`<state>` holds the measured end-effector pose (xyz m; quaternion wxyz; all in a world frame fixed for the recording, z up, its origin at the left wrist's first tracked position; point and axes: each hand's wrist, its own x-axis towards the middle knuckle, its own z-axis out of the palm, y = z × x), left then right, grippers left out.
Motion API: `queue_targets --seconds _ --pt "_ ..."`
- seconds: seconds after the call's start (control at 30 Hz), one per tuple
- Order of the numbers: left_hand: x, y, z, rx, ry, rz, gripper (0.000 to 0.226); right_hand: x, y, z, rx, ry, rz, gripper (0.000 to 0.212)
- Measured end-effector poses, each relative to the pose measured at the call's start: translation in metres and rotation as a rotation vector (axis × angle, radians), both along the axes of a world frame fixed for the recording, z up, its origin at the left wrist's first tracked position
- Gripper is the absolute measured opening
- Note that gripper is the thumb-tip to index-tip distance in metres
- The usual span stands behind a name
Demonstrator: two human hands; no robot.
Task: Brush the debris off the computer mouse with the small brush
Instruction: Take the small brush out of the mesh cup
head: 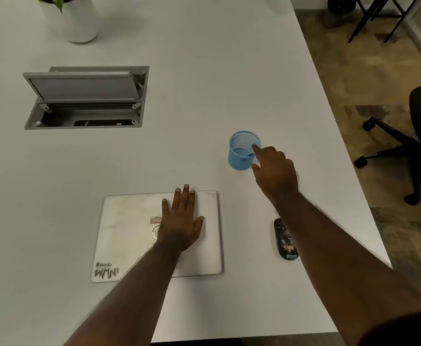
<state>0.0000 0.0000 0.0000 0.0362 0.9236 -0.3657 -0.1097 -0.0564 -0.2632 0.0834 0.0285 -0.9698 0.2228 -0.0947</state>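
A black computer mouse [281,236] speckled with pale debris lies on the white table near its right edge, partly hidden under my right forearm. Beyond it stands a blue mesh cup [240,156]. My right hand [275,172] is at the cup's near right rim, index finger reaching over the rim into it and thumb against the outer wall. A small bluish item shows inside the cup by my fingertip; I cannot tell whether it is the brush. My left hand [180,221] rests flat, fingers spread, on a closed laptop.
The closed white laptop [129,236] with stickers lies at the front centre. A grey cable box [84,98] with its lid raised is sunk into the table at the left. A white plant pot [76,18] stands far back. A black office chair [419,136] is off the right edge.
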Motion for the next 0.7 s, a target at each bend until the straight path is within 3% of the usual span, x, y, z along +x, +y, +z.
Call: queue_targets --seconds 0.23,0.47,0.7 --pt "0.002 0.003 -0.003 0.018 0.035 0.012 0.073 0.021 -0.007 0.007 0.001 0.064 -0.016 0.028" --pt "0.001 0.004 -0.001 0.033 0.056 -0.002 0.071 0.028 -0.013 0.002 0.032 0.056 0.000 0.018" --pt "0.001 0.004 0.000 0.034 0.074 0.001 0.072 0.023 -0.010 0.008 0.209 -0.211 -0.078 0.023"
